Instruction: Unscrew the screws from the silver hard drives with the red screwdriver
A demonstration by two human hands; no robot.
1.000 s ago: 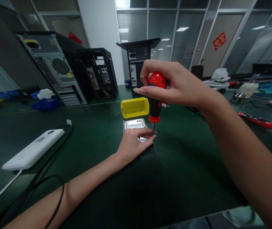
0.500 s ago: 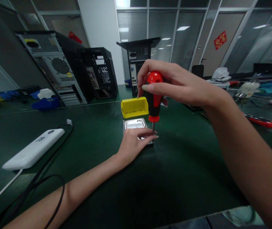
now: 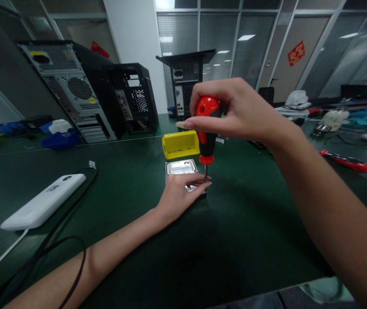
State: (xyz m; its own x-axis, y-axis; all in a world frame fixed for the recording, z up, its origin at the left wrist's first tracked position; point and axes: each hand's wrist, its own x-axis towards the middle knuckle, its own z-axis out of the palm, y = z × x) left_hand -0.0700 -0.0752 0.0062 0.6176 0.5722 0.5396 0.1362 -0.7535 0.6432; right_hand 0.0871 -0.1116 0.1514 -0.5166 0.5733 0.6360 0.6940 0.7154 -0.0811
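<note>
A silver hard drive (image 3: 181, 166) lies on the green table, its near part covered by my left hand (image 3: 184, 189). That hand rests over the drive, with thumb and forefinger closed about the lower metal shaft of a red and black screwdriver (image 3: 207, 148). The screwdriver stands upright at the drive's right edge; its tip is hidden behind the fingers. From above, my right hand (image 3: 235, 109) grips the handle, thumb stretched across its front. Directly behind the drive sits a yellow plastic bin (image 3: 181, 145) tipped toward me.
Computer cases stand at the back, one large tower (image 3: 80, 88) at left. A white power strip (image 3: 44, 201) and black cable (image 3: 70, 210) lie on the left. Another red and black tool (image 3: 346, 162) is at right. A blue bin (image 3: 60, 140) sits back left.
The screwdriver handle has rotated in my right hand, and the right thumb now reaches further left across it. My left hand keeps its place on the drive.
</note>
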